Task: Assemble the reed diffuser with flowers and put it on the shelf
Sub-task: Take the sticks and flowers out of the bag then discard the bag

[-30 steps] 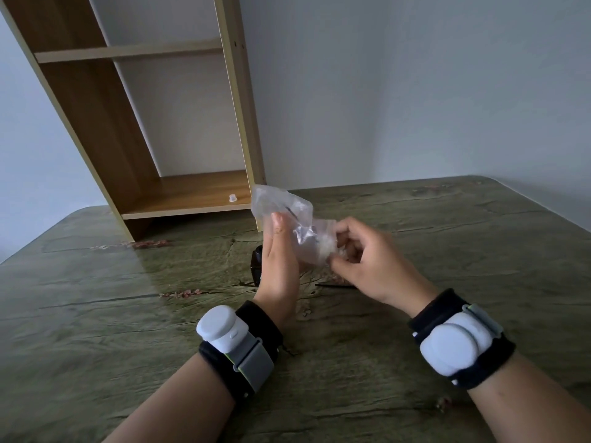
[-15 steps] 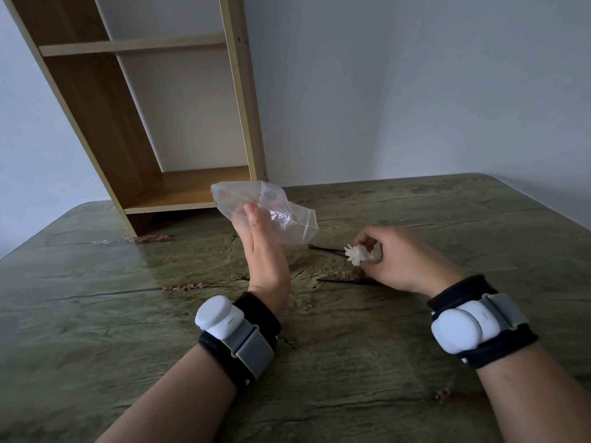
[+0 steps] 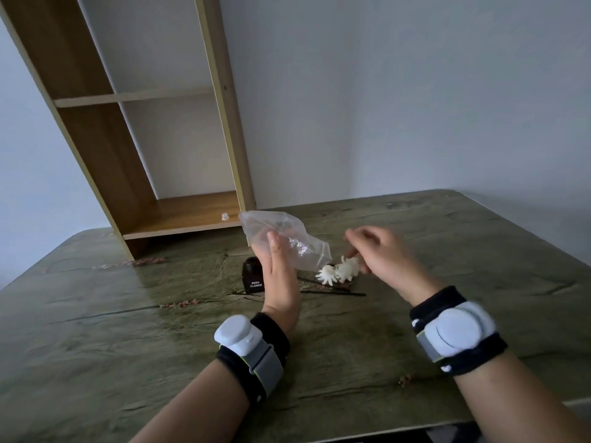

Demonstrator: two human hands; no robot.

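Observation:
My left hand point(image 3: 279, 273) holds up a crumpled clear plastic bag point(image 3: 287, 241) over the table. Just right of the bag's lower corner, two small white flowers point(image 3: 337, 271) lie side by side on the table. My right hand point(image 3: 380, 254) is blurred, its fingers spread, and its fingertips are at the right flower. A small black diffuser bottle point(image 3: 252, 276) labelled REED FLOWER stands behind my left hand, partly hidden by it. Thin black reed sticks point(image 3: 332, 293) lie on the table below the flowers.
A wooden shelf unit point(image 3: 188, 215) stands at the table's back left, with a small white stopper point(image 3: 225, 216) on its lowest board. Dried pink sprigs point(image 3: 179, 304) lie scattered on the green table point(image 3: 96, 346). A wall corner rises behind.
My right hand pulled a white flower out of the bag and brought it down beside another on the table. My head tilted up, so more of the shelf shows.

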